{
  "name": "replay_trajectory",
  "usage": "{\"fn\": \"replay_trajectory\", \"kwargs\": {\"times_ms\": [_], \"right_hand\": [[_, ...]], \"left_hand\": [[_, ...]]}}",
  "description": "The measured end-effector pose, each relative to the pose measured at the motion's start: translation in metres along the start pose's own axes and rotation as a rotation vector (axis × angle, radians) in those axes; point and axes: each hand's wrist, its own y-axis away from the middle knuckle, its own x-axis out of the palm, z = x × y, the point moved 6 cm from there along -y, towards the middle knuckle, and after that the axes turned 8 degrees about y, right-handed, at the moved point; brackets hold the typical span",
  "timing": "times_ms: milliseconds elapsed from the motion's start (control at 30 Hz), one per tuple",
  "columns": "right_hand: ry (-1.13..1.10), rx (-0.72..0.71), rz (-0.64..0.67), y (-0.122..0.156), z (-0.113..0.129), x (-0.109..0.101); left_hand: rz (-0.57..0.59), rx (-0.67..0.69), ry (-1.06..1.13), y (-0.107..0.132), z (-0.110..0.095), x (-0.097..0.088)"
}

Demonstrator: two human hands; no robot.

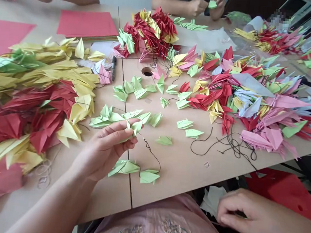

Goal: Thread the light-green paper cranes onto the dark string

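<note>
Over the near part of the table, my left hand (117, 142) pinches a small green folded paper crane (136, 126) between thumb and fingers. A dark thread (153, 153) hangs from beside it and runs down to a green paper crane (149, 176) on the tabletop. More green cranes (124, 167) lie just below this hand. Down at the lower right, past the table edge, my right hand (238, 210) is closed with its fingers curled under. A whitish piece (213, 199) shows beside its fingertips; whether they grip anything is hidden.
Loose green cranes (139, 93) are scattered mid-table. Heaped strings of coloured cranes lie left (8, 124) and right (257, 89). Black thread (232, 144) tangles near the right edge. Red paper sheets (89, 22) are stacked behind. Across the table, a person's hands (200, 6) hold green paper.
</note>
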Motion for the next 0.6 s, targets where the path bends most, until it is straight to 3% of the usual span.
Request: {"fn": "replay_trajectory", "kwargs": {"times_ms": [33,67,167,367,467,600], "right_hand": [[0.001,-0.063,0.072,-0.005,0.015,-0.008],[-0.015,-0.094,0.039,-0.011,0.027,-0.019],[-0.167,-0.174,-0.205,-0.038,0.061,-0.041],[-0.444,-0.362,-0.381,-0.102,0.122,-0.033],[-0.45,-0.389,-0.363,-0.117,0.134,-0.031],[-0.379,-0.317,-0.413,-0.12,0.122,-0.035]], "left_hand": [[0.011,0.005,-0.021,0.001,0.0,0.001],[0.022,0.008,-0.048,0.002,0.0,0.002],[0.049,0.003,-0.115,0.005,0.003,0.006],[0.082,0.031,-0.196,0.006,0.005,0.01],[0.114,0.03,-0.251,0.006,0.007,0.01],[0.137,0.068,-0.349,0.006,0.008,0.007]]}}
